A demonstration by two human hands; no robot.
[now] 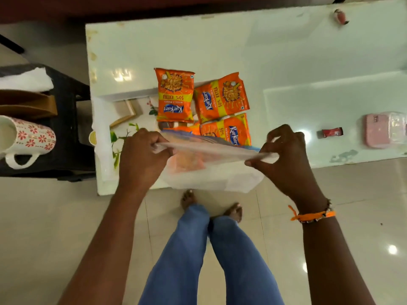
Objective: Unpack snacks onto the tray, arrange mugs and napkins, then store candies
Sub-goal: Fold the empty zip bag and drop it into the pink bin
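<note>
Several orange snack packets lie on a white floral tray (103, 137) at the table's near left: one upright packet (175, 94), one tilted packet (221, 96), and another packet (229, 132) partly behind a clear plastic bag (211, 166). My left hand (143, 155) grips the bag's left end and my right hand (286, 159) pinches its right end, stretching the bag's top edge between them above the tray's front edge. Orange shows through the bag. A red candy (332, 132) lies on the table to the right.
A floral mug (26, 139) lies on a dark stand at the left, with white napkins (24, 80) and a brown holder (28, 104) behind it. A pink box (378, 130) sits at the right table edge, a small reddish object (340, 16) at the far corner. My legs stand below the table.
</note>
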